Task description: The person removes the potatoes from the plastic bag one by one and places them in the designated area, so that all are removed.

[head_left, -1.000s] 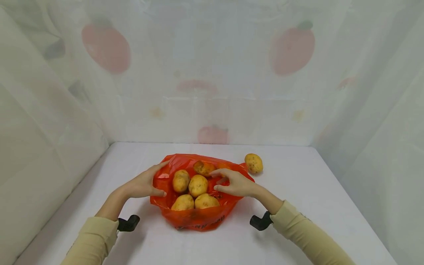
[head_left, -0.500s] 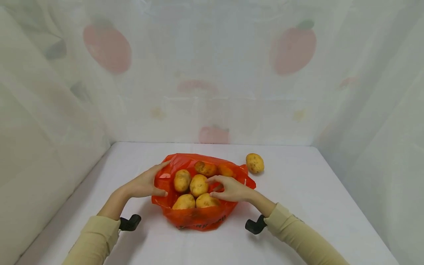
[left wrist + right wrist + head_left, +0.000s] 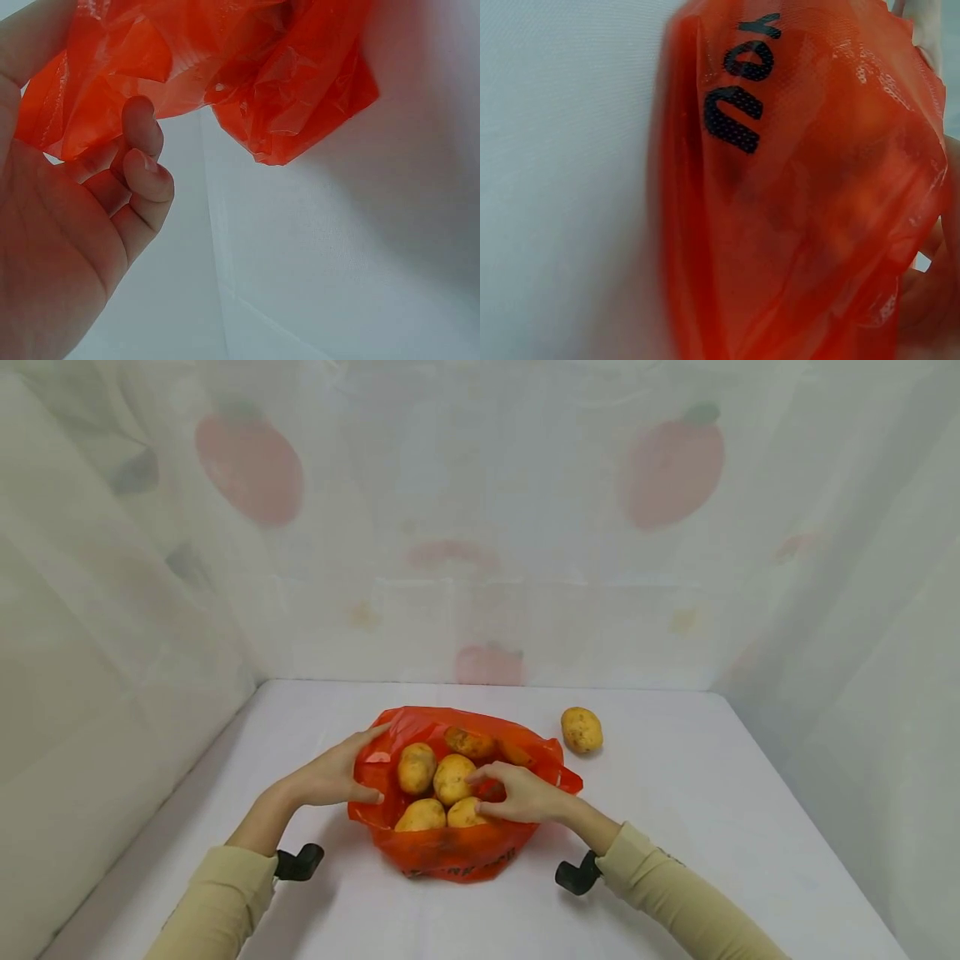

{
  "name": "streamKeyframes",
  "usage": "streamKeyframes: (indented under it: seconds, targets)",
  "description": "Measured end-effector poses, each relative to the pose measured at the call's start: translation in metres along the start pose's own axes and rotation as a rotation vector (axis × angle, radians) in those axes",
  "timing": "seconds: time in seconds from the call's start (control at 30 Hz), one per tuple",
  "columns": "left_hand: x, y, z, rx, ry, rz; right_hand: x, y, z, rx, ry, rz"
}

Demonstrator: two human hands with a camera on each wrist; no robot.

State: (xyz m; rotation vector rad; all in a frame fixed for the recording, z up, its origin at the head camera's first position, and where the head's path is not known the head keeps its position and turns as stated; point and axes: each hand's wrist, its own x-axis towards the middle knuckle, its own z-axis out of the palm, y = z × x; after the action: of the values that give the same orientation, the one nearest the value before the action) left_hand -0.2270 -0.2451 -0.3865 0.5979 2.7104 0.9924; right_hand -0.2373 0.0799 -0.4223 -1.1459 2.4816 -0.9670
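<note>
Thin bag, heavy spuds, easy spill

The orange plastic bag (image 3: 450,843) sits mid-bench, potatoes (image 3: 452,779) piled inside; left hand (image 3: 330,777) pinches its left rim, right hand (image 3: 525,795) curls loosely into the mouth, grip unclear; tug the rim and potatoes could roll out; one loose potato (image 3: 582,729) lies toward the bench's back edge.

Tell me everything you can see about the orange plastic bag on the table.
The orange plastic bag is thin, crinkled, glossy film with black lettering on its near side. It lies on the white table, mouth spread open, with several yellow-brown potatoes inside. The left hand holds its left edge; the right hand reaches in at the right, fingers on the potatoes.
</note>
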Motion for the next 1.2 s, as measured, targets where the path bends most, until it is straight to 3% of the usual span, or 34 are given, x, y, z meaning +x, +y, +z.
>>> streamKeyframes:
  seconds: [0.33,0.87,1.2]
  targets:
    - [0.0,-0.002,0.001,-0.004,-0.005,-0.022,-0.001,0.004,0.006,0.008,-0.042,-0.019]
    - [0.0,-0.002,0.002,-0.005,0.003,-0.043,-0.005,0.001,0.011,0.11,-0.218,0.037]
    - [0.001,0.0,0.001,0.0,0.003,-0.043,-0.006,0.001,0.012,0.118,-0.19,-0.019]
